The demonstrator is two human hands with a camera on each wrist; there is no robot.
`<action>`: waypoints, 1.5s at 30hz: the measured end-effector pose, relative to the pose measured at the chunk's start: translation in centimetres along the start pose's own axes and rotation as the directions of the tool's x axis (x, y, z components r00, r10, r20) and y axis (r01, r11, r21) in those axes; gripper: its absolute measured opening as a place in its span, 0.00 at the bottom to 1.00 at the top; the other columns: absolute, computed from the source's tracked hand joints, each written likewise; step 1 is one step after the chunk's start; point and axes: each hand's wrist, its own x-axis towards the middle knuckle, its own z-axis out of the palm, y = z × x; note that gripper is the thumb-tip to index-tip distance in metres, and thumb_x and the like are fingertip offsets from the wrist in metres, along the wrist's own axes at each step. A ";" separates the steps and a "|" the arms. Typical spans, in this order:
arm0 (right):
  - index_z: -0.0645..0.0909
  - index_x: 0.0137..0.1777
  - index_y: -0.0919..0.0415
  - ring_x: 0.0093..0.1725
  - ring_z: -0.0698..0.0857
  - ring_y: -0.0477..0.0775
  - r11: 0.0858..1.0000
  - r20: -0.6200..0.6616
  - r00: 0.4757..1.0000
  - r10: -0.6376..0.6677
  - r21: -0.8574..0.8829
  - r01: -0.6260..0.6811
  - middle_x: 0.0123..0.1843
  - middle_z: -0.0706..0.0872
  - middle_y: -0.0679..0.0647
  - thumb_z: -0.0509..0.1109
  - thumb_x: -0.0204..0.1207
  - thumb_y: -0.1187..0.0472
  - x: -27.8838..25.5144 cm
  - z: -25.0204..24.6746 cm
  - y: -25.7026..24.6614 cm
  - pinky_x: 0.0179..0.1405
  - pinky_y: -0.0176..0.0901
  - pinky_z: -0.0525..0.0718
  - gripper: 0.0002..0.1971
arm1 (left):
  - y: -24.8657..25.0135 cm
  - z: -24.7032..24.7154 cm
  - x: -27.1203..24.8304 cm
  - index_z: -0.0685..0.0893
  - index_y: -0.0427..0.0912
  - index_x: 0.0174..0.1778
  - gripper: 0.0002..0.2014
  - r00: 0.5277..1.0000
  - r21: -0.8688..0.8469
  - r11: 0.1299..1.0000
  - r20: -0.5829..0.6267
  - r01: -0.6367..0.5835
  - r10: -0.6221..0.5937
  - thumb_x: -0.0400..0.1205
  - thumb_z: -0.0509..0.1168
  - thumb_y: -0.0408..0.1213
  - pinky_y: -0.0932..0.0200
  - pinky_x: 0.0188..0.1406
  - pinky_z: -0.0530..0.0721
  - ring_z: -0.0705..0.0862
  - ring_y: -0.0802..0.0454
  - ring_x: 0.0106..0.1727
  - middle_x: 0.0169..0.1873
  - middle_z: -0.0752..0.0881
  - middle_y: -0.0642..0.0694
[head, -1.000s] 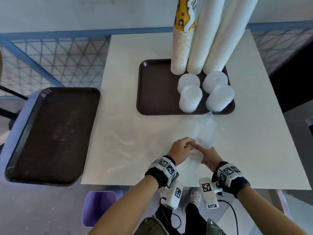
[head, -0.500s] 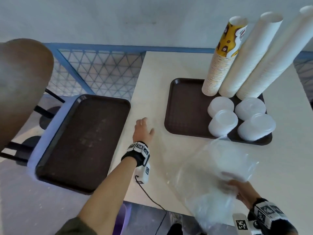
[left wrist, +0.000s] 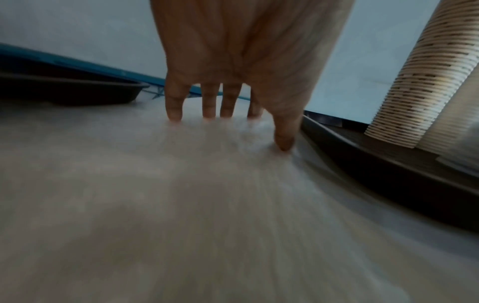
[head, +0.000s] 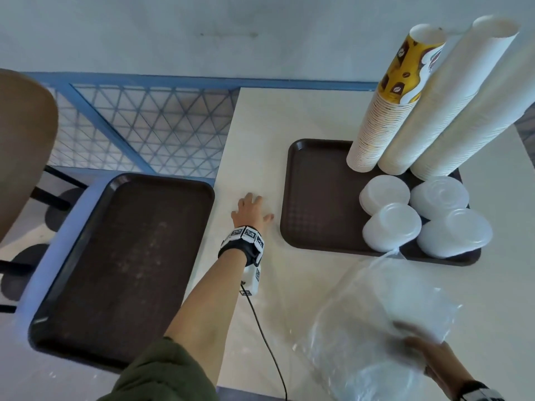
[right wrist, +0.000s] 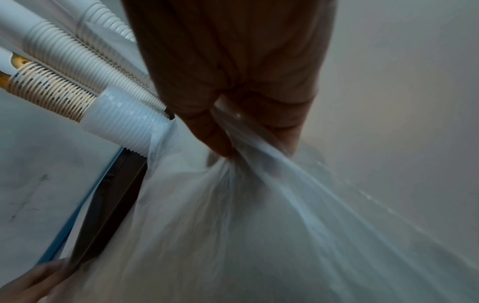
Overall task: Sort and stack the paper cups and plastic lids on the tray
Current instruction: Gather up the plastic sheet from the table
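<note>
Three tall stacks of paper cups point(head: 428, 111) stand at the back of the brown tray point(head: 315, 198) on the white table, one with a yellow printed cup point(head: 405, 73) on top. In front of them sit several stacks of white plastic lids point(head: 390, 227). My left hand point(head: 250, 211) lies flat with spread fingers point(left wrist: 176, 102) on the table left of that tray, holding nothing. At the near right my right hand point(head: 431, 354) pinches a clear plastic bag point(head: 376, 322) that lies over the table; in the right wrist view thumb and fingers point(right wrist: 215, 133) gather the bag point(right wrist: 259, 215).
A second brown tray point(head: 121, 264), holding nothing, rests on a blue seat left of the table. A blue mesh railing point(head: 150, 123) runs behind. A brown chair back point(head: 23, 146) stands at the far left. A cable point(head: 266, 342) trails from my left wrist.
My hands have parted from the bag at the table's middle. The left hand went forward and left onto the bare table; the right hand pulled the bag to the near right. My view turned left.
</note>
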 end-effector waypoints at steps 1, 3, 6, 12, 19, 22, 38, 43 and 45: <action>0.84 0.51 0.65 0.29 0.88 0.54 1.000 0.001 1.000 0.008 0.003 -0.008 0.33 0.89 0.60 0.60 0.73 0.80 0.1 0.0 0.1 0.22 0.35 0.85 0.16 | -0.1 0.5 -0.7 0.73 0.43 0.69 0.21 0.999 -0.035 0.999 -0.046 -0.011 0.010 0.80 0.64 0.42 0.41 0.63 0.73 0.66 0.41 0.74 0.73 0.67 0.42; 0.84 0.50 0.64 0.27 0.89 0.49 1.000 0.012 1.000 0.017 0.014 -0.017 0.30 0.90 0.57 0.59 0.73 0.80 0.2 0.1 0.2 0.22 0.34 0.85 0.16 | -0.3 1.2 -2.1 0.78 0.40 0.60 0.12 0.989 -0.061 0.997 -0.139 -0.052 0.043 0.81 0.62 0.37 0.45 0.57 0.75 0.71 0.42 0.68 0.67 0.74 0.42; 0.83 0.52 0.65 0.26 0.89 0.49 1.000 0.004 1.000 0.013 0.009 -0.013 0.29 0.90 0.58 0.59 0.73 0.79 0.3 0.2 0.2 0.23 0.34 0.85 0.16 | -0.8 2.1 -3.7 0.81 0.37 0.49 0.06 0.975 -0.104 0.986 -0.193 -0.131 0.109 0.79 0.63 0.33 0.49 0.51 0.76 0.77 0.42 0.59 0.58 0.79 0.41; 0.83 0.50 0.64 0.25 0.88 0.50 0.999 -0.007 1.000 0.005 -0.041 -0.006 0.27 0.89 0.58 0.59 0.73 0.80 0.2 0.4 0.1 0.22 0.34 0.85 0.16 | -0.7 -0.2 -4.4 0.85 0.31 0.44 0.04 0.947 -0.583 0.793 -0.319 -0.177 -0.023 0.75 0.68 0.28 0.70 0.52 0.70 0.84 0.42 0.55 0.49 0.87 0.37; 0.85 0.51 0.60 0.37 0.88 0.59 0.990 -0.041 0.999 -0.025 -0.142 0.019 0.32 0.90 0.61 0.62 0.73 0.76 0.6 0.4 0.3 0.34 0.41 0.84 0.15 | -0.5 -9.0 -5.3 0.84 0.41 0.49 0.07 0.952 -0.990 0.116 -0.111 -0.081 -0.286 0.77 0.71 0.35 0.60 0.63 0.76 0.80 0.55 0.55 0.50 0.84 0.48; 0.85 0.48 0.59 0.37 0.87 0.58 0.987 -0.044 0.998 -0.046 -0.155 0.039 0.32 0.89 0.61 0.62 0.73 0.77 0.5 0.5 0.3 0.28 0.37 0.85 0.15 | -1.1 -12.4 -8.0 0.80 0.46 0.42 0.03 0.974 -0.984 -0.115 -0.112 -0.137 -0.199 0.80 0.67 0.34 0.52 0.67 0.76 0.80 0.49 0.58 0.52 0.83 0.45; 0.85 0.49 0.62 0.36 0.84 0.61 0.981 -0.048 0.998 -0.049 -0.190 0.039 0.32 0.87 0.65 0.62 0.72 0.78 1.3 0.5 0.3 0.35 0.43 0.81 0.15 | -5.9 -18.3 -23.4 0.86 0.53 0.47 0.06 0.782 -0.575 0.609 -0.611 -0.547 0.125 0.78 0.68 0.38 0.68 0.45 0.85 0.86 0.67 0.42 0.40 0.88 0.68; 0.84 0.50 0.62 0.38 0.82 0.62 0.977 -0.012 0.999 -0.048 -0.209 0.044 0.42 0.85 0.69 0.60 0.72 0.78 0.9 0.5 0.1 0.37 0.45 0.77 0.16 | -5.7 -20.1 -24.5 0.86 0.52 0.45 0.03 0.786 -0.449 0.711 -0.571 -0.541 0.237 0.77 0.68 0.44 0.74 0.44 0.81 0.84 0.67 0.40 0.38 0.87 0.69; 0.83 0.47 0.59 0.37 0.82 0.60 0.981 -0.008 0.998 -0.060 -0.187 0.057 0.39 0.85 0.66 0.59 0.73 0.79 0.6 0.6 0.0 0.35 0.44 0.78 0.17 | -5.5 -20.6 -24.2 0.86 0.55 0.43 0.05 0.811 -0.439 0.722 -0.507 -0.534 0.291 0.76 0.68 0.50 0.75 0.43 0.80 0.84 0.67 0.41 0.39 0.88 0.67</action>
